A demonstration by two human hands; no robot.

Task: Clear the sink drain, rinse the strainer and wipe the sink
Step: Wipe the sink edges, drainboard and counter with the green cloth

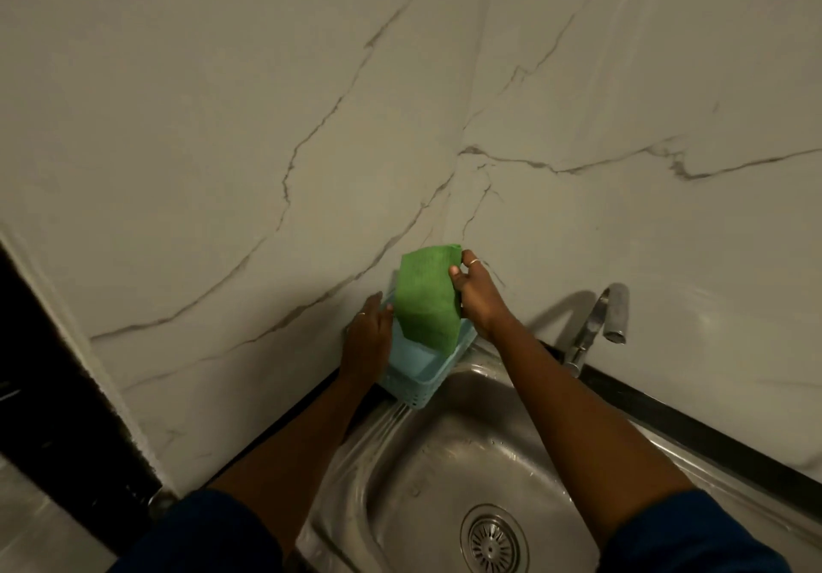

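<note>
The single head-worn view looks forward and steeply down from close above the sink, facing the marble wall corner behind it.

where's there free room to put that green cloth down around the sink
The sink basin is bare between the strainer and its back wall. The ribbed ledge below the blue basket is free but narrow. It is crowded at the back left corner: both the left hand and the right hand with the green cloth are at the basket.
</note>
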